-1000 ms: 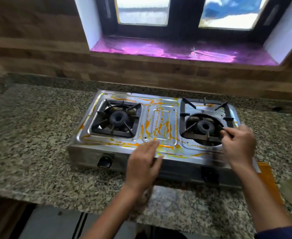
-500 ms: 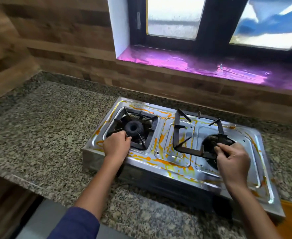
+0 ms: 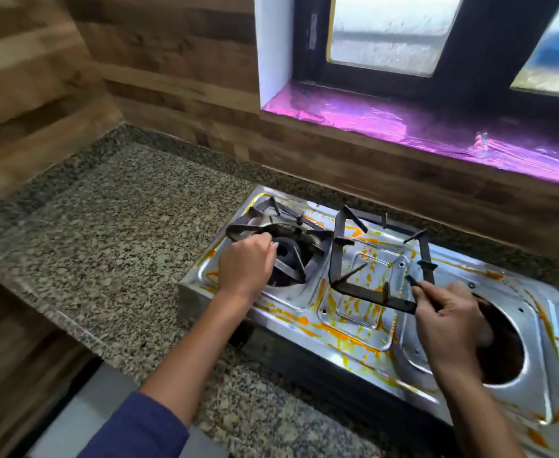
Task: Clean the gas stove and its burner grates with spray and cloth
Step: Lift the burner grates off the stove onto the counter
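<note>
A steel two-burner gas stove, streaked with orange grime, sits on the granite counter. My left hand grips the left burner grate, which is tilted up off its well and shifted left; the black left burner head shows beside my fingers. My right hand holds the right burner grate by its near right corner, above the stove's middle panel. The right burner well lies open and dark, partly hidden by my right hand. No spray or cloth is in view.
Speckled granite counter stretches to the left of the stove, ending at a wood-panelled wall. Behind the stove runs a wooden backsplash under a window sill lined with pink foil.
My right hand has carried the right grate further left, over the middle panel. My left hand has lifted and tilted the left grate. The camera has moved closer and turned left.
</note>
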